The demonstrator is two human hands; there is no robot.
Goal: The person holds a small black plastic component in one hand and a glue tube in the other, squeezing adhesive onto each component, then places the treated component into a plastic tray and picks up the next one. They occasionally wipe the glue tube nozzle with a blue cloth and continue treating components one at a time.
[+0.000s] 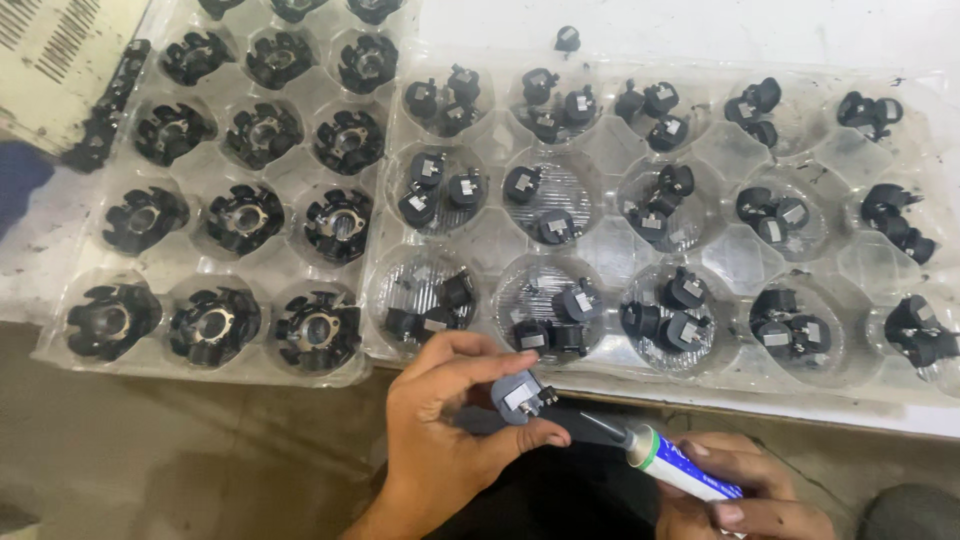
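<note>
- The left hand [440, 440], at about 6 o'clock in the view, pinches a small black plug [520, 395] between thumb and forefinger; the fingers are closed snugly on it, and its pale face is turned toward the other hand, seemingly so the nozzle can reach it.
- The right hand [745, 490], at about 5 o'clock, is wrapped shut around a white and blue tube [680, 465]. The tube's dark pointed nozzle [600, 427] aims toward 9 o'clock and ends just beside the plug; I cannot tell if it touches.
- Straight above the hands, from 12 to 3 o'clock, a clear plastic tray [720, 260] holds more plugs of the same kind, two or three to each round cup, close within reach.
- At 10 o'clock a second clear tray [290, 270] holds larger black ring-shaped parts [245, 217], one per cup, kept apart from the small ones.
- One loose plug [567, 38] lies on the table at 12 o'clock, beyond the trays.
- Both trays rest on a worn, smudged white table [700, 30], whose near edge runs just above the hands.
- Below that edge, at 7 o'clock, a dull grey-brown floor [150, 460] shows.
- At 11 o'clock a slotted cream panel [60, 50] sits in the corner.
</note>
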